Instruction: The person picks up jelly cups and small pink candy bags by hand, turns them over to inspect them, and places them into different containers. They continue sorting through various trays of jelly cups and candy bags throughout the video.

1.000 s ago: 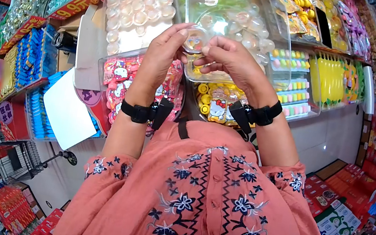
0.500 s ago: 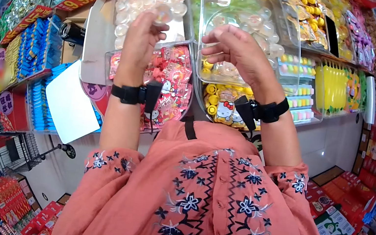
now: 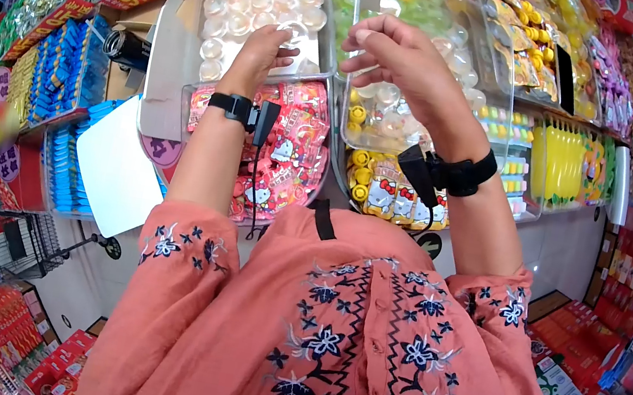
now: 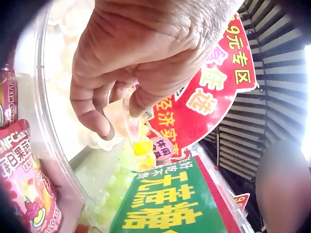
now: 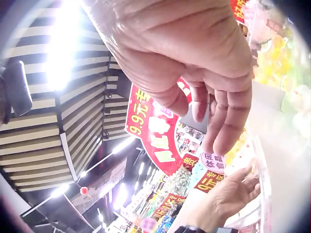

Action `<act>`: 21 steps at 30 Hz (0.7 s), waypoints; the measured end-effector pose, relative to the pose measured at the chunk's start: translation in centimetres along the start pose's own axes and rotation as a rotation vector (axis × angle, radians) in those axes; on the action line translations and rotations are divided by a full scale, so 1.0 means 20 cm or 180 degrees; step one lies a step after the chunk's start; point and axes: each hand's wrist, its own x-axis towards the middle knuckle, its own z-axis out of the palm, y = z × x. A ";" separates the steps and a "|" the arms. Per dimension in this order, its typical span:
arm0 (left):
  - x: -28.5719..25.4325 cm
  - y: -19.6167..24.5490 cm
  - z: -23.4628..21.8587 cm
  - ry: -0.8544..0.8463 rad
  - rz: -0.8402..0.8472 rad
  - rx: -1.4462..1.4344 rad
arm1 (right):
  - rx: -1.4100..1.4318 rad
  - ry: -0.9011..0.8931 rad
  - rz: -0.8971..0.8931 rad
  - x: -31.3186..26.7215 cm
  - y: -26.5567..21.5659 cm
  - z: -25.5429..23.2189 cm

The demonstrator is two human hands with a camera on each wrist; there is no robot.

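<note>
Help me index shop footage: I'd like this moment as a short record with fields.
left hand: the left hand pinches a clear cup between thumb and fingers
right hand: the right hand holds nothing, fingers loosely bent
beyond left hand: rows of pale cups
nearer the body: pink packets, yellow packets
signs: red sign, green sign
clothing: coral top with dark floral embroidery
cup contents: unclear

Left side: shopping cart (image 3: 20, 244), white sheet (image 3: 115, 172), dark cylinder (image 3: 125, 48) beside blue packets (image 3: 53, 82). Right: yellow packs (image 3: 558, 167), red packaged goods (image 3: 631, 271).
</note>
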 end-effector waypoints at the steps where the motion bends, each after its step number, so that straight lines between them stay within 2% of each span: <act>1: 0.03 -0.01 0.00 0.0008 -0.0041 0.0080 | 0.0039 0.0000 0.0028 0.01 0.02 0.01; 6: 0.16 -0.04 -0.02 0.0045 -0.0230 0.0447 | 0.0201 0.0164 0.0127 -0.01 0.09 0.04; 14: 0.33 -0.15 0.03 0.0149 -0.0454 0.0966 | 0.0293 0.0410 0.0266 -0.07 0.14 -0.06; 21: 0.28 -0.14 0.09 0.0179 -0.0488 0.1236 | 0.0376 0.0440 0.0399 -0.11 0.19 -0.11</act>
